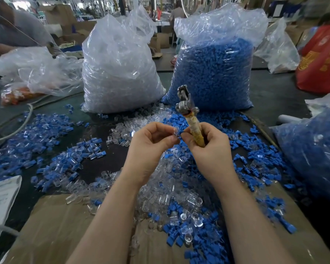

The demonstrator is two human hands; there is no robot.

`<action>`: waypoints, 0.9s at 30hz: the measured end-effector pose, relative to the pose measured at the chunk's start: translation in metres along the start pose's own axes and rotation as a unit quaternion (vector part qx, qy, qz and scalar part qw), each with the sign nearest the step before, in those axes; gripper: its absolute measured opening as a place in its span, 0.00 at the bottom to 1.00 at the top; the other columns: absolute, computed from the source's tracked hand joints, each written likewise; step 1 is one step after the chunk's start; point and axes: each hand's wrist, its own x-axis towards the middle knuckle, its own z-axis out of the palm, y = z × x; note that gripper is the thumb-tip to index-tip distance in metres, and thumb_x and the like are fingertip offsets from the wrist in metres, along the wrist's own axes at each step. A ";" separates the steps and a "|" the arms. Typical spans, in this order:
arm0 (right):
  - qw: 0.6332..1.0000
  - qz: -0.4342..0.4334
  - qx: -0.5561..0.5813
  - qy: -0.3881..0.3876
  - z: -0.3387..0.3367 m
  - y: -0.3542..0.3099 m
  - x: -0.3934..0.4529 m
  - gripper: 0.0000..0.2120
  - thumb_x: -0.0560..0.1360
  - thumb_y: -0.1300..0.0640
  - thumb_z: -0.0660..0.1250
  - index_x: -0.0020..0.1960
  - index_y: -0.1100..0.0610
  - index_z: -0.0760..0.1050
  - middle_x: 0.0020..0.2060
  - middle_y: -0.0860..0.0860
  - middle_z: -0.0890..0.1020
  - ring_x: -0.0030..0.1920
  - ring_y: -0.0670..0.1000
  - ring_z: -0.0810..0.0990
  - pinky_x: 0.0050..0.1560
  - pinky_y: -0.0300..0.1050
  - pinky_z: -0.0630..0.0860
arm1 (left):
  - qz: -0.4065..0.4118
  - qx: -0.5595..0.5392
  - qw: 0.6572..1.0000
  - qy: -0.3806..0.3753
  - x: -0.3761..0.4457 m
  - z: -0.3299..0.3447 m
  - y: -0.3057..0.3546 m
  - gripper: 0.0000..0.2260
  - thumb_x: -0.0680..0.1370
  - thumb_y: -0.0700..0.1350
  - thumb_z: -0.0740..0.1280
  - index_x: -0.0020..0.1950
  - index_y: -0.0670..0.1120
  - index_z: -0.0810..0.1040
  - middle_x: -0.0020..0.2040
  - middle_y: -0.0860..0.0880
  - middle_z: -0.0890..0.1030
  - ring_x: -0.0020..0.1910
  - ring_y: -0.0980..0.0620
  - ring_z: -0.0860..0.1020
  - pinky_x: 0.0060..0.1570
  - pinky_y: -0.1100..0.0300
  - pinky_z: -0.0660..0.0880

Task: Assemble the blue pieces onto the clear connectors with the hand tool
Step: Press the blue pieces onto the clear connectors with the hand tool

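I see both hands raised together over the middle of the table (274,88), above a loose spread of parts. My left hand (151,143) has its fingers curled in, pinching a clear connector (175,132) between thumb and fingertips. My right hand (208,143) is wrapped around the handle of the hand tool (191,119), which stands nearly upright with its metal head pointing away from me; the handle looks wound in yellowish tape. The same hand's thumb and forefinger pinch a small blue piece (181,131), which sits right against the clear connector. I think the two parts are touching, but they are small and partly hidden by the fingers, so I cannot tell whether they are joined.

Below the hands lies a heap of clear connectors (171,189) mixed with scattered blue pieces (179,231), partly on a sheet of cardboard (65,229) at the near edge. To the left is a pile of parts (69,162) showing both blue and clear. At the back stand two big plastic sacks: the clear sack (120,69) on the left, the blue sack (215,73) just beside it on the right. Another bag of blue parts (312,149) sits at the far right, and a red bag (322,60) behind it.
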 end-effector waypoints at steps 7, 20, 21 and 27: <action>1.000 0.003 -0.014 0.018 0.002 0.000 -0.001 0.07 0.75 0.54 0.72 0.41 0.54 0.76 0.29 0.47 0.74 0.29 0.44 0.68 0.31 0.45 0.68 | 0.015 0.043 0.999 0.026 0.000 0.006 0.002 0.07 0.73 0.32 0.73 0.46 0.43 0.82 0.45 0.46 0.86 0.47 0.50 0.85 0.48 0.61 0.80; 0.999 -0.020 -0.030 -0.005 0.000 0.002 0.000 0.06 0.76 0.57 0.71 0.42 0.50 0.77 0.29 0.41 0.75 0.29 0.43 0.69 0.30 0.39 0.68 | 0.000 0.049 0.998 0.044 -0.003 0.007 0.009 0.08 0.72 0.35 0.74 0.47 0.46 0.84 0.42 0.49 0.86 0.43 0.54 0.84 0.45 0.65 0.79; 0.999 -0.022 -0.035 -0.005 0.000 0.002 0.000 0.06 0.76 0.57 0.71 0.42 0.49 0.77 0.29 0.41 0.75 0.29 0.43 0.69 0.30 0.40 0.68 | 0.000 0.052 0.998 0.046 -0.003 0.008 0.009 0.08 0.72 0.35 0.74 0.47 0.46 0.84 0.42 0.49 0.86 0.43 0.54 0.84 0.45 0.65 0.79; 0.999 -0.016 -0.041 -0.009 0.001 0.003 0.000 0.04 0.76 0.56 0.71 0.43 0.50 0.78 0.29 0.43 0.76 0.30 0.44 0.70 0.31 0.44 0.70 | 0.001 0.054 0.997 0.050 -0.003 0.007 0.007 0.08 0.72 0.35 0.74 0.46 0.48 0.85 0.42 0.49 0.86 0.45 0.52 0.85 0.46 0.63 0.80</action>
